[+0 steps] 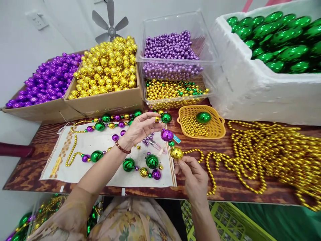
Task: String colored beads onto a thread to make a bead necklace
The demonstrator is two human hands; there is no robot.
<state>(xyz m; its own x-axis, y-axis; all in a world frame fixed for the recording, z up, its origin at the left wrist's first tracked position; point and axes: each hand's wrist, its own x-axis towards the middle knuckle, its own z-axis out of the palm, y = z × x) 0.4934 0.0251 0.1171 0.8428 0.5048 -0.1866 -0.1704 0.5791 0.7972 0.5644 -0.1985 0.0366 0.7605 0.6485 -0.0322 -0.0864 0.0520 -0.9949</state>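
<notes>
A short strand of beads hangs between my two hands above the white cloth point(100, 177). It carries a green ball point(166, 117), a purple ball point(167, 135), a small green bead point(171, 144) and a gold ball point(177, 153). With its fingertips, my left hand point(140, 129) pinches the strand's upper end by a small gold bead point(157, 119). My right hand point(194, 177) is closed on the lower end, thumb and finger at the gold ball. Beneath, a pair of tweezers point(156, 144) lies among loose purple beads point(147, 140). Another strand with green balls point(151, 161) rests on the cloth.
Behind stand boxes of purple balls point(50, 78) and gold balls point(107, 63), stacked clear bins point(175, 62) and a white foam box point(263, 93) of green ornaments. A yellow basket point(218, 131) holds small gold beads. Gold bead chains point(276, 157) heap at right.
</notes>
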